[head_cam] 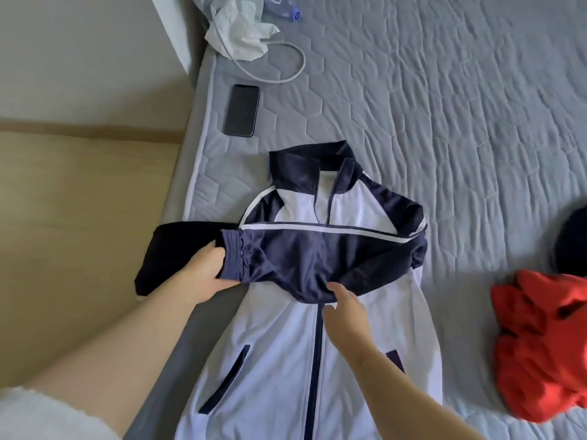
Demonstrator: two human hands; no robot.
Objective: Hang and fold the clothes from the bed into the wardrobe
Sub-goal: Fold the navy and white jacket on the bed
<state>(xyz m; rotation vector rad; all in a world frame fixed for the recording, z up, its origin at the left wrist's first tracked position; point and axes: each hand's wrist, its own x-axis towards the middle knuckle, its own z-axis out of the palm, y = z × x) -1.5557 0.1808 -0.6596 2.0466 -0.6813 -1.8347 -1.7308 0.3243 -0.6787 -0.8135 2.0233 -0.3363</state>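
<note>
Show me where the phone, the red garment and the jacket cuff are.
phone (pixel 241 110): head view, middle of its screen.
red garment (pixel 540 344): head view, its crumpled middle.
jacket cuff (pixel 233 255): head view, its ribbed band.

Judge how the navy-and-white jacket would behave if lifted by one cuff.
Probably floppy: the jacket creases where the left hand grips its cuff. Likely light and somewhat slippery, given thin, smooth-looking fabric. The right hand touches the folded sleeve, which may slide open.

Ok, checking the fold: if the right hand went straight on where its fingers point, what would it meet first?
The navy sleeve folded across the jacket; the right hand has its fingers about at the sleeve's lower edge, though contact is unclear.
</note>
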